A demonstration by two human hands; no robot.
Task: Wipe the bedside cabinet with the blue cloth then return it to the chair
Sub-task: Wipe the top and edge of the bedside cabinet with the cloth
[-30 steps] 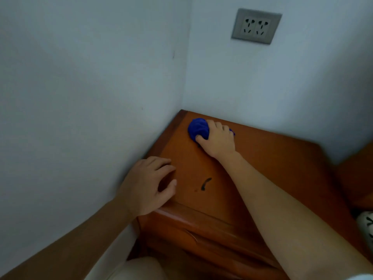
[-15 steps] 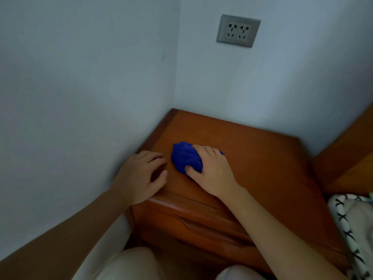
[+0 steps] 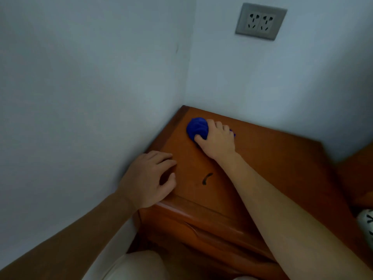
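The orange-brown wooden bedside cabinet [image 3: 278, 164] stands in the room corner, against both walls. The bunched blue cloth [image 3: 197, 128] lies on its top near the far left corner. My right hand [image 3: 217, 141] presses down on the cloth, fingers curled over it, and most of the cloth shows to the left of the hand. My left hand [image 3: 148, 177] rests on the near left corner of the cabinet top, fingers bent and apart, holding nothing. A dark curved mark [image 3: 206, 178] sits on the top between my arms. The chair is not in view.
White walls close in on the left and behind the cabinet. A grey double wall socket [image 3: 260, 21] is above it. A wooden bed frame [image 3: 357, 174] and a black-and-white patterned fabric [image 3: 367, 223] are at the right. My light trousers [image 3: 137, 265] show at the bottom.
My right hand has pushed the blue cloth from the near left part of the top back toward the far left corner. The left hand has stayed on the near corner.
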